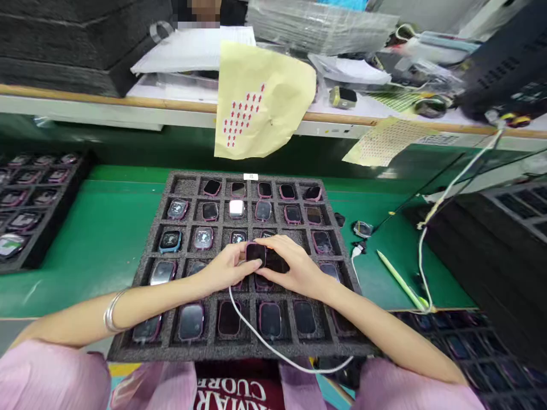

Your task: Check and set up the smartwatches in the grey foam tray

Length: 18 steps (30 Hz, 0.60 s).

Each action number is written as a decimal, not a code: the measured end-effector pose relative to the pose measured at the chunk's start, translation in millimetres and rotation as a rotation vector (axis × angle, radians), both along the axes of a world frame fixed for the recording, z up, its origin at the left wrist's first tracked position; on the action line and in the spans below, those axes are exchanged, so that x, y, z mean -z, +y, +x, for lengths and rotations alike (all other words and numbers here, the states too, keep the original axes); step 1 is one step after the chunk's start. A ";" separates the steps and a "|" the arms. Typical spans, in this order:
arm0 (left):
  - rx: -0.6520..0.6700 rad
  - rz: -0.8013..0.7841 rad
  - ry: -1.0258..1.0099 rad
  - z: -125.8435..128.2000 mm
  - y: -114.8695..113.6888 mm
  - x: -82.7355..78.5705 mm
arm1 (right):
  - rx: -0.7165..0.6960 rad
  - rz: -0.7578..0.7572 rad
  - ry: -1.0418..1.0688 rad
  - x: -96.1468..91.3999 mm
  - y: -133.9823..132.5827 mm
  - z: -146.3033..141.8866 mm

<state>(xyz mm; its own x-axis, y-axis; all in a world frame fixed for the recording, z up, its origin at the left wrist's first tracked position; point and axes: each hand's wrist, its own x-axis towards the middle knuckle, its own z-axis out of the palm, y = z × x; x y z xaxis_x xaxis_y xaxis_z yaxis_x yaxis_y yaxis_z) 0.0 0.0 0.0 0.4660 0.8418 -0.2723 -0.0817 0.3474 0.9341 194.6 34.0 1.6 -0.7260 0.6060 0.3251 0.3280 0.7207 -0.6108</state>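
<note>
Over the middle of a dark grey foam tray (216,242), a small square smartwatch case (255,253) with a black screen and no strap is held up. My left hand (225,266) pinches it, thumb across the lower edge of the screen. At its right side are the fingers of my right hand (297,266), closed round the edge. A white cable (267,344) runs from beneath my left hand toward the tray's front; its upper end is hidden. Watch cases fill most tray compartments around my hands, including a blue one (170,241) and one with a bright white screen (236,209).
Another tray of watches (47,225) lies at left. To the right are a pale green pen (399,277), a loose watch (363,229) and hanging cables (453,171). Yellow sticker sheets (273,97) hang from the shelf edge (179,106). Black trays (482,250) stand far right.
</note>
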 end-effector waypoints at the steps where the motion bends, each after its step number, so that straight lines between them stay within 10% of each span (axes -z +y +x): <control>1: -0.010 0.003 -0.003 0.2 -0.3 1.3 | -0.002 -0.003 0.003 0.7 0.0 -0.5; 18: -0.054 0.147 0.033 0.4 -2.0 10.0 | 0.036 -0.023 0.011 0.4 -3.3 -4.3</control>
<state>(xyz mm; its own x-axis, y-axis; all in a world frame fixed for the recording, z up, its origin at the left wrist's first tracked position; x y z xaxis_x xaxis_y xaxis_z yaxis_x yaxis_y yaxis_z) 0.4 -2.0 -10.0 0.4120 0.8973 -0.1585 -0.0648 0.2023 0.9772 190.3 30.7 1.3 -0.7001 0.6391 0.3186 0.3465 0.6941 -0.6309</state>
